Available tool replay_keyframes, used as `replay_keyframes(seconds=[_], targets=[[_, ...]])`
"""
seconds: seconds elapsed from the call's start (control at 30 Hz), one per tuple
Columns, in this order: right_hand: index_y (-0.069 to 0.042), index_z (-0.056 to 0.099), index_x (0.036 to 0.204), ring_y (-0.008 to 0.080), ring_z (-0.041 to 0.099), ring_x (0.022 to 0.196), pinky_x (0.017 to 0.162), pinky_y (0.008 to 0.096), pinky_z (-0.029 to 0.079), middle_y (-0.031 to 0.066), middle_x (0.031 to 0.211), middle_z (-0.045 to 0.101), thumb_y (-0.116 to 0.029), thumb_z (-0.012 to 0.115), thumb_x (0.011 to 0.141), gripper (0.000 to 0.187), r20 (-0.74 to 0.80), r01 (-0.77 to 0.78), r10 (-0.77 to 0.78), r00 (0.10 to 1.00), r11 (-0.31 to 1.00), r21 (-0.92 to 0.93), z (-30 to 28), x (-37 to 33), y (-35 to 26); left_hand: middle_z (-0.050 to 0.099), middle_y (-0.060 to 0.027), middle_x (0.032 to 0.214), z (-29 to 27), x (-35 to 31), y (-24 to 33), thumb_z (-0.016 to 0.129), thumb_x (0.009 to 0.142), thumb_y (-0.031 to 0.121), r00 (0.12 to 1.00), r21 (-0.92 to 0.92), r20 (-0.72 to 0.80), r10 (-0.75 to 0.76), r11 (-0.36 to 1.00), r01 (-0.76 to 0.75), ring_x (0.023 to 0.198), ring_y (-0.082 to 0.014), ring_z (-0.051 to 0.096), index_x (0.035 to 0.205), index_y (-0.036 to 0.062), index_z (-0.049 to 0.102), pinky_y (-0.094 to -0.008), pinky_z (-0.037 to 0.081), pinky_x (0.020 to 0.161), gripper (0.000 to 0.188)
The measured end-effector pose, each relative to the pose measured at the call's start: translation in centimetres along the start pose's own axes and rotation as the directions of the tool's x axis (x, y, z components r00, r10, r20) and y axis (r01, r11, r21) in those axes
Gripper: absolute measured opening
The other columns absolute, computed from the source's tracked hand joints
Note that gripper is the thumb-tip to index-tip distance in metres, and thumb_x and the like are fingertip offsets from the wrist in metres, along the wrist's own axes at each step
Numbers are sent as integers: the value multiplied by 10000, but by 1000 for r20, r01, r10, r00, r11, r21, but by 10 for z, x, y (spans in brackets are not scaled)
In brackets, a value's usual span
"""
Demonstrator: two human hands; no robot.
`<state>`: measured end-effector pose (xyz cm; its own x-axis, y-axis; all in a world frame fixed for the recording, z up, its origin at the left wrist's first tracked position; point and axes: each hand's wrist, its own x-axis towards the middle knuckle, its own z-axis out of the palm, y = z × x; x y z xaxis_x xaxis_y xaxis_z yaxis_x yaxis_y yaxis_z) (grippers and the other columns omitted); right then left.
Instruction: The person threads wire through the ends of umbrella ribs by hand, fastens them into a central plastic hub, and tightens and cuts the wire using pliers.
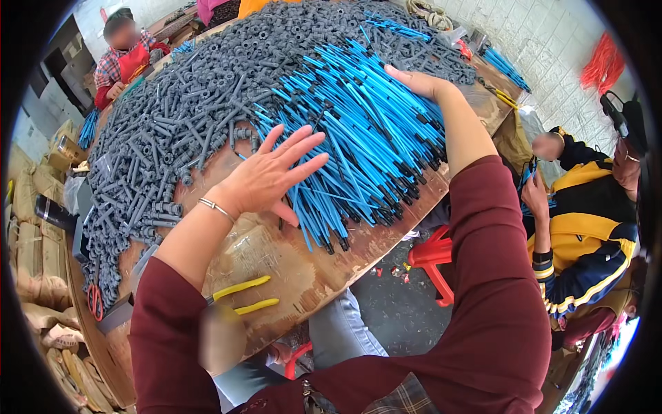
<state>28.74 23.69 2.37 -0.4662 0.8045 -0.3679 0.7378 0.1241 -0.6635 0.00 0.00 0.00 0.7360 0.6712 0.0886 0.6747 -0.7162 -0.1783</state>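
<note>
A thick pile of thin blue plastic rods with black end fittings (pixel 365 131) lies on the wooden table (pixel 269 255). My left hand (pixel 276 172) is open at the pile's near left side, its fingers spread over the rods and its thumb stretched out. Along the far right side of the pile rests my right hand (pixel 420 84), touching the rods. It looks open, with one digit stretched flat on top; its other fingers are hidden. Yellow-handled pliers (pixel 248 293) lie close to my left forearm, their jaws covered by my sleeve.
Grey plastic tubular fittings (pixel 207 76) are heaped over the table's far and left parts. Red-handled scissors (pixel 95 302) lie at the left edge. A red stool (pixel 433 259) stands below. Co-workers (pixel 579 221) sit at right and far left (pixel 124 55). More yellow-handled pliers (pixel 503 96) lie far right.
</note>
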Motion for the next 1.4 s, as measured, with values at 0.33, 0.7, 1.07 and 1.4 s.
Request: replay_keyframes(seconds=[0.33,0.7,1.07,1.4], targets=[[-96,467,1277,232,523,1087,940,369,388,137,1235,512,-735,332,777,823,38,-6,12,999,991,-133,15,-7,-14,172,-202,1429,27,7,20,504,647,679,981,-120,-186,55,990,-79,1322,-397,145,1343,155,335,-540,134,1037,887],[-80,474,1265,213,489,1119,960,349,365,128,1239,513,-679,338,821,758,218,268,-236,947,954,-132,57,-17,-47,187,-201,1422,21,-24,73,600,640,608,962,-216,-240,-133,973,81,1317,-409,143,1327,178,364,-566,151,1018,845],[-68,478,1256,212,498,1099,959,347,366,130,1225,524,-641,347,844,718,350,469,-391,851,867,-171,111,-14,-105,205,-190,1417,-2,-74,113,648,624,567,934,-208,-171,-315,938,278,1313,-415,139,1314,197,383,-578,171,1012,827],[-4,536,1162,290,546,1052,924,357,396,200,1120,573,-493,455,870,576,50,547,-685,727,534,-644,100,-47,-128,251,-184,1393,-8,-93,129,666,654,504,875,-129,-311,-372,928,349,1268,-416,233,1281,134,432,-583,223,975,765]])
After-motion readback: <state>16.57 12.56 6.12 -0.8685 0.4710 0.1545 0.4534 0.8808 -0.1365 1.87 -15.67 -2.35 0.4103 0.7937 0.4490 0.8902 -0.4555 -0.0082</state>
